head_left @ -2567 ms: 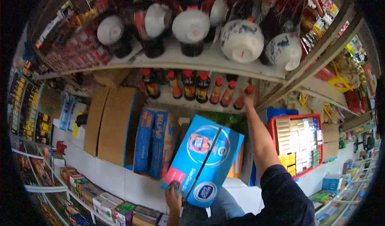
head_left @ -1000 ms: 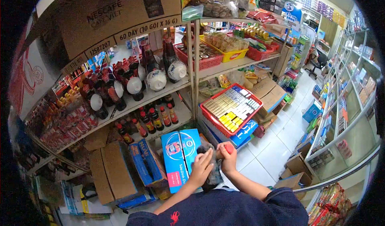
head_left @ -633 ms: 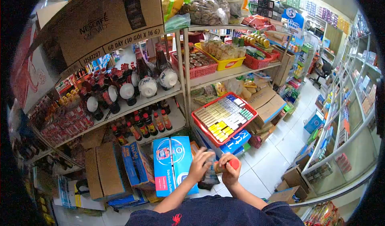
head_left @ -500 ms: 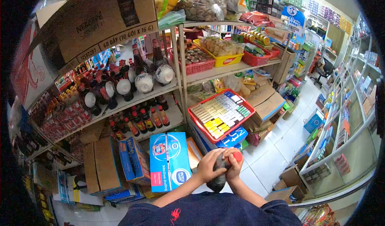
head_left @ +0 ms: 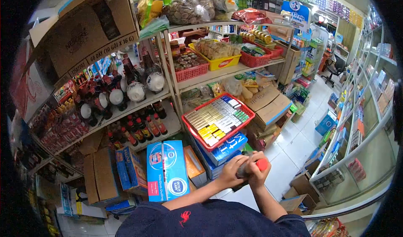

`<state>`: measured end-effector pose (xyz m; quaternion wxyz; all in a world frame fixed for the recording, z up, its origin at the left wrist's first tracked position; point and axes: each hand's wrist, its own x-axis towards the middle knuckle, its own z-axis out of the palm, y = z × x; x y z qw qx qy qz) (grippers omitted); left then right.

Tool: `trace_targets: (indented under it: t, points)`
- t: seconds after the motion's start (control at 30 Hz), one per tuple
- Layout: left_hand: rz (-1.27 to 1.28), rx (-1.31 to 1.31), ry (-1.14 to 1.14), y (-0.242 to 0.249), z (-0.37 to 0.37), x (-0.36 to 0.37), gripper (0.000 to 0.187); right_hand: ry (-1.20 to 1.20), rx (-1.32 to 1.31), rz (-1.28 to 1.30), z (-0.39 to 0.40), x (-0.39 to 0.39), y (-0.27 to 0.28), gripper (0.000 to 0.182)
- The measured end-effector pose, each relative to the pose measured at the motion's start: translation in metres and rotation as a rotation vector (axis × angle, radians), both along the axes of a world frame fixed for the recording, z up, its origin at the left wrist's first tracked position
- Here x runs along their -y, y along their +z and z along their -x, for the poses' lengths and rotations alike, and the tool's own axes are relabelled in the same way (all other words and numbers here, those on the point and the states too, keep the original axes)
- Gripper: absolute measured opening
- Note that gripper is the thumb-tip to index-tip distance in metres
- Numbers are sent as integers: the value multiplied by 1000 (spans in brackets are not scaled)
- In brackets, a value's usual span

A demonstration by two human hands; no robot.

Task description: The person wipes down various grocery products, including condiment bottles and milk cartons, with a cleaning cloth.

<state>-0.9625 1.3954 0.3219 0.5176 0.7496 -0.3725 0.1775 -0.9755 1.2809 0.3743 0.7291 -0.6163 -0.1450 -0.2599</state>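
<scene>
A dark bottle (head_left: pixel 242 170) with a red cap (head_left: pixel 262 164) is held in front of my chest, tilted, with its cap up toward the right. My left hand (head_left: pixel 228 172) wraps round the bottle's body. Closed round its upper part, just under the cap, is my right hand (head_left: pixel 256 175). The fingers cover much of the bottle, so its label cannot be read. Just beyond my hands, a red tray (head_left: pixel 196 140) of small cigarette-like packs rests on blue boxes (head_left: pixel 228 148).
A blue Dutch Lady carton (head_left: pixel 166 169) stands to the left, beside an orange box (head_left: pixel 194 167). Shelves (head_left: pixel 222 78) ahead carry baskets and dark bottles (head_left: pixel 145 127). A glass display case (head_left: pixel 357 169) lines the right. Behind the shelf shows another person's arm (head_left: pixel 194 33).
My hands and the bottle have moved a little to the right. The camera view has shifted, so the shelves and tray sit farther left.
</scene>
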Motion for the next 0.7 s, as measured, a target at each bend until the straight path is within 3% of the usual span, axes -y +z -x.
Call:
trace_targets:
  t: [0.07,0.2,0.27,0.33,0.4,0.5,0.53,0.6,0.63,0.7]
  points:
    - [11,114,88,16,6,10,76,-67,-3,-18,-2,1,0,14]
    - [5,23,23,1,-7,10,74,43,58,22,-2,16,-1,14]
    - [15,18,-31,-4,-12,4,73,283,174,46,-3,23,5,16]
    - [-66,-105,-190,-5,-15,-7,71,361,235,33,-6,29,10,17]
    - [-103,-139,-214,-17,-18,-18,71,586,324,-12,-8,32,19,16]
    - [-63,-353,-234,-8,-18,-35,76,577,374,-40,-5,28,26,15]
    - [11,-463,-251,-17,-21,-40,75,571,390,-43,-3,27,30,15]
    - [506,-878,-339,-43,-27,-46,70,526,409,-38,1,24,35,15]
    - [617,-879,-434,-43,-28,-47,60,493,463,-20,4,23,37,17]
    - [670,-1039,-350,-42,-16,-48,55,431,567,35,6,14,35,21]
